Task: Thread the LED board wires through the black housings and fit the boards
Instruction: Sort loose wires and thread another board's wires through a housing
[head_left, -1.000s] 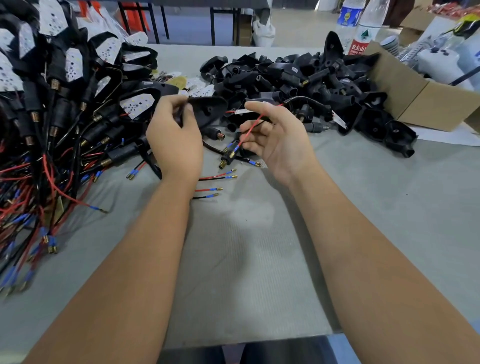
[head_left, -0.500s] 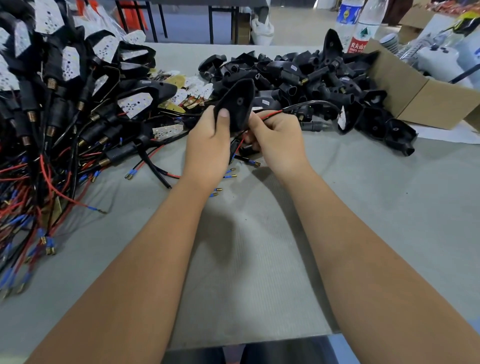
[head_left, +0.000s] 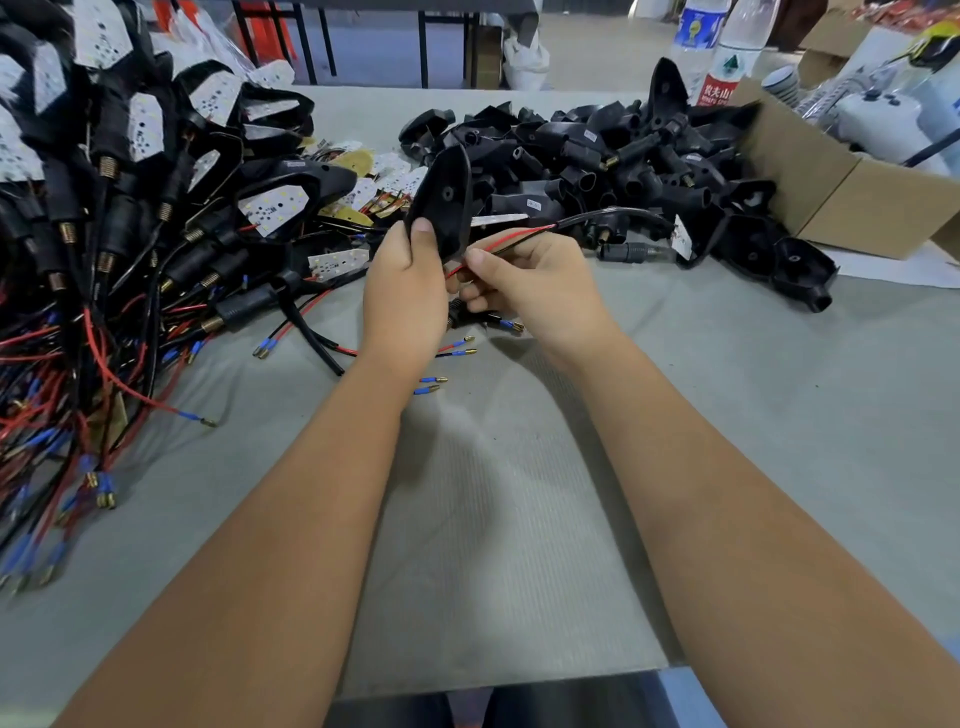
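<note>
Left hand (head_left: 410, 291) grips black housing (head_left: 441, 202) upright above the table (head_left: 519, 519) — long axis near vertical. Right hand (head_left: 535, 286) pinches the red-black wires (head_left: 519, 239) just beside its lower end — they trail off right.

Small assembly workshop, bench-style production. Grey cloth-covered desk (head_left: 519, 519) piled with batch parts: heap of empty black housings (head_left: 597, 166) far centre, big stack of finished units with LED boards and red/black wires (head_left: 104, 234) on left. Open cardboard box (head_left: 841, 202) far right, water bottles (head_left: 727, 52) behind it, bare floor and metal table legs (head_left: 423, 47) beyond
</note>
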